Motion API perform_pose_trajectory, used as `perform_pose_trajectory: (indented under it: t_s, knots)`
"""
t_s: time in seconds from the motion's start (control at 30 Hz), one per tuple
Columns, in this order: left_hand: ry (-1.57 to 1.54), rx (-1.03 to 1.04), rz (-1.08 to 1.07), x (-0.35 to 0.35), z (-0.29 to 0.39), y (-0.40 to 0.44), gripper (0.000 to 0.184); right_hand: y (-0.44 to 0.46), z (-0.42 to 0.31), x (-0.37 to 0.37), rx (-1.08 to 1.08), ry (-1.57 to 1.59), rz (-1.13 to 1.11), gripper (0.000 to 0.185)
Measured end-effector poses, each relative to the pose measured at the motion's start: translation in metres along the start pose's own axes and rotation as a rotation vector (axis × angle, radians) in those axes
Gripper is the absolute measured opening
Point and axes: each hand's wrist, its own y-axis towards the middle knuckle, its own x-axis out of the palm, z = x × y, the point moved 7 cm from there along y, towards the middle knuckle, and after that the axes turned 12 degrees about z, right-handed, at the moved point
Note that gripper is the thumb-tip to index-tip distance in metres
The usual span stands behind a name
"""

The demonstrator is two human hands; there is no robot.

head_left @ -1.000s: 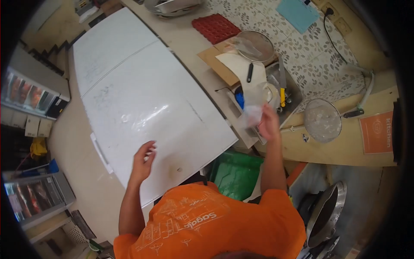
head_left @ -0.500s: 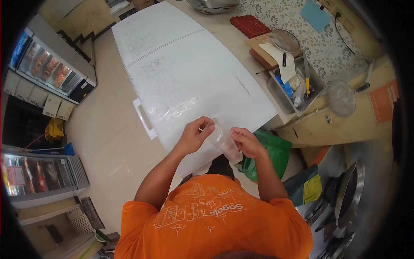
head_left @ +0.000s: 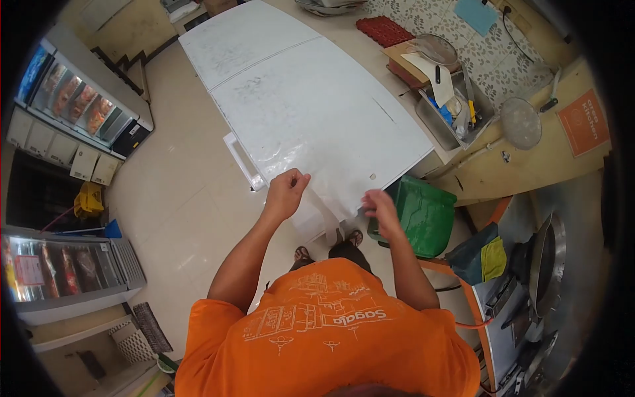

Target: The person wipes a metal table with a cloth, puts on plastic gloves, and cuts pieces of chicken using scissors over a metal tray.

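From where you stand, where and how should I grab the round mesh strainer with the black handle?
I'd grip the strainer by its black handle, coming from the handle's outer end, opposite the grey metal basin. The handle is slim and juts out beyond the wide, round head, pointing away from the basin.

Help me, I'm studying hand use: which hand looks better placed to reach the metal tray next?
Probably the right hand: it is nearer the metal tray, on that side, while the left hand seems to pinch clear plastic.
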Motion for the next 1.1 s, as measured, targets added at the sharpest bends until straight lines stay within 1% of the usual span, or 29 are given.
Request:
perform_pose_trajectory:
  t_s: [0.03,0.17,0.2,0.23,0.33,0.4,0.43,0.53,0.63,0.73,0.83,0.93,0.97,1.03,1.1]
  knots:
    - [-0.058,0.011,0.006,0.002,-0.001,-0.002,0.022,-0.004,-0.020,-0.006,-0.117,-0.019,0.054,0.023]
    - [-0.256,0.053,0.029,0.021,-0.006,-0.015,0.014,-0.042,-0.065,0.021,-0.256,0.042,-0.238,0.021]
    - [-0.299,0.059,0.035,0.029,-0.004,-0.022,0.013,-0.049,-0.069,0.033,-0.250,-0.007,-0.274,0.021]
    - [-0.324,0.022,0.022,0.039,-0.006,-0.028,0.010,-0.055,-0.071,0.045,-0.242,-0.058,-0.313,0.021]
    - [-0.229,0.034,-0.012,0.066,-0.004,-0.046,0.013,-0.054,-0.050,0.074,0.003,0.008,-0.440,0.018]
    - [-0.154,0.012,-0.011,0.079,-0.003,-0.056,0.014,-0.036,-0.036,0.071,-0.012,-0.001,-0.443,0.017]
    - [-0.116,-0.005,-0.013,0.084,-0.003,-0.059,0.015,-0.028,-0.030,0.069,-0.013,-0.005,-0.445,0.017]
    - [-0.317,-0.276,0.083,0.091,-0.014,-0.064,0.019,0.000,-0.026,0.053,-0.021,0.034,-0.454,0.014]
    - [-0.464,-0.350,0.274,0.085,-0.023,-0.060,0.022,0.012,-0.038,0.044,-0.076,0.057,-0.496,0.015]
    - [-0.469,-0.375,0.295,0.080,-0.015,-0.055,0.015,0.012,-0.057,0.041,-0.147,-0.084,-0.529,0.017]
    - [-0.473,-0.304,0.227,0.084,-0.006,-0.047,0.008,0.008,-0.071,0.045,-0.292,-0.119,-0.490,0.015]
    - [-0.257,-0.151,0.154,0.082,-0.022,-0.031,0.005,0.005,-0.096,0.038,-0.401,-0.101,-0.309,0.014]
    - [-0.224,-0.132,0.129,0.073,-0.013,-0.027,0.007,0.001,-0.106,0.036,-0.438,-0.135,-0.250,0.014]
    - [-0.186,0.015,0.085,0.053,0.014,-0.019,0.008,-0.014,-0.127,0.029,-0.499,-0.209,-0.117,0.014]
    - [-0.176,0.130,-0.010,0.034,0.043,-0.016,0.010,-0.049,-0.153,0.036,-0.505,-0.236,-0.087,0.014]
